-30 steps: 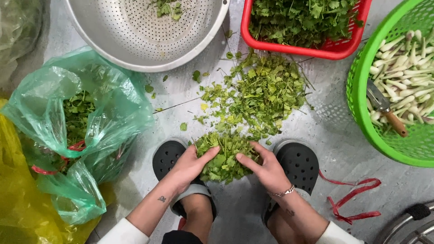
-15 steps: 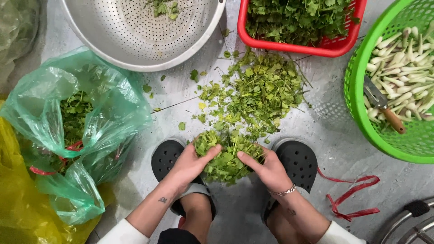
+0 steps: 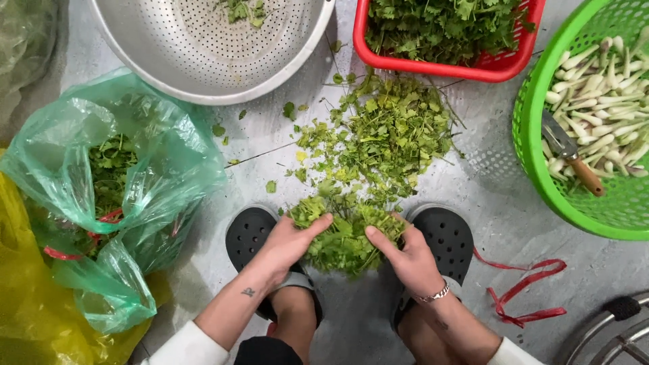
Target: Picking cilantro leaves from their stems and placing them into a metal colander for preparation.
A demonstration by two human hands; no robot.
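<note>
We saw green herb leaves (image 3: pixel 378 145), a silver perforated colander (image 3: pixel 203 47), a red basket (image 3: pixel 439 64), a bright green basket (image 3: pixel 541 182), black clogs (image 3: pixel 449 233), green (image 3: pixel 155 169) and yellow (image 3: pixel 27 297) bags, and red ribbon (image 3: pixel 527 287).

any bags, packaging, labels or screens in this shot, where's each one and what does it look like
Green plastic bag: left, open and crumpled, translucent, leafy greens inside.
Yellow plastic bag: bottom-left corner, partly under the green one.
Clear plastic bag: top-left corner, greyish, crumpled.
No labels, signs or screens are in view.
</note>
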